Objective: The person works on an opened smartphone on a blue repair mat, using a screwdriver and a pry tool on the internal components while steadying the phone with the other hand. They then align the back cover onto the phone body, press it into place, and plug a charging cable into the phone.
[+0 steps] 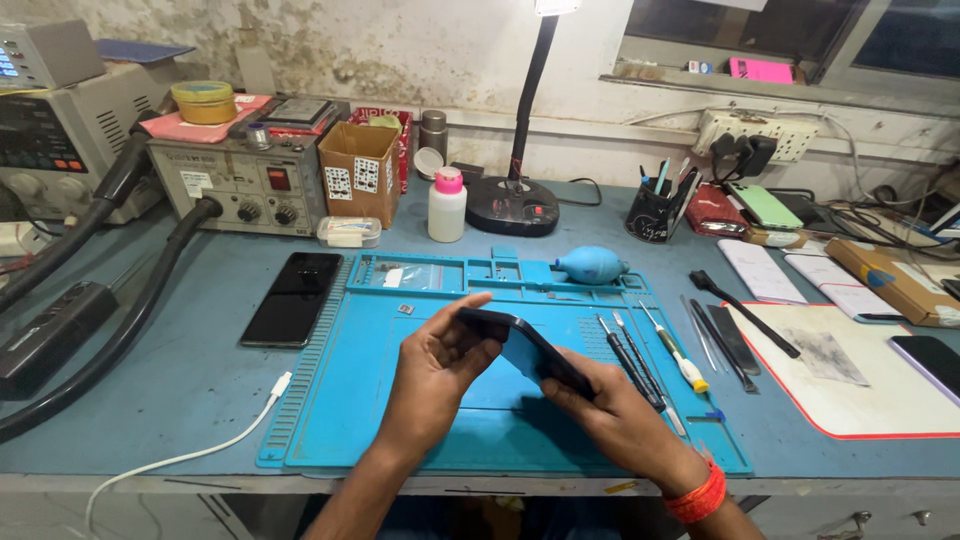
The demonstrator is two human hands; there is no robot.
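While both hands work over the blue repair mat (330,400), a second dark phone (293,298) lies flat just left of it. Left hand (432,372) and right hand (620,420) each clamp an end of the black phone (530,350), tilted above mat centre. Screwdrivers (650,355) rest on the mat's right part.

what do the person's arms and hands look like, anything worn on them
Both forearms are bare, with no sleeves or gloves in view. The left hand wears nothing. The right hand has an orange-red thread band wrapped around its wrist. No rings or watch can be made out.
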